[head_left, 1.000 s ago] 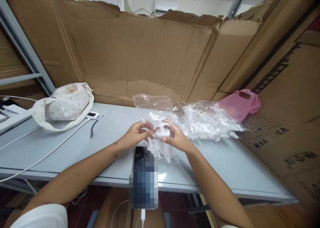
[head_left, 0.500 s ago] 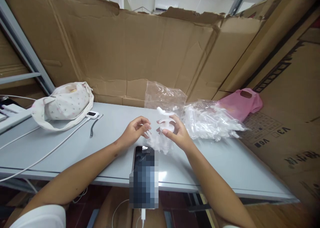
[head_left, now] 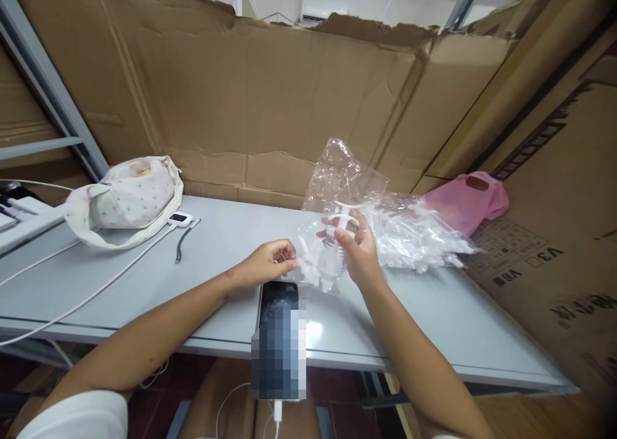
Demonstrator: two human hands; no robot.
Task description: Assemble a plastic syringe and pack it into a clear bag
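Above the table, just past the phone, the right hand is clamping its fingers on a small clear bag of white plastic parts standing upright, while the left hand is pinching its lower corner from the left.

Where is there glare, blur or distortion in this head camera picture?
Head view: glare patch on the grey table beside the pixelated phone; clear bag in the right hand glints; left hand is sharp; edges bow, corners darken.
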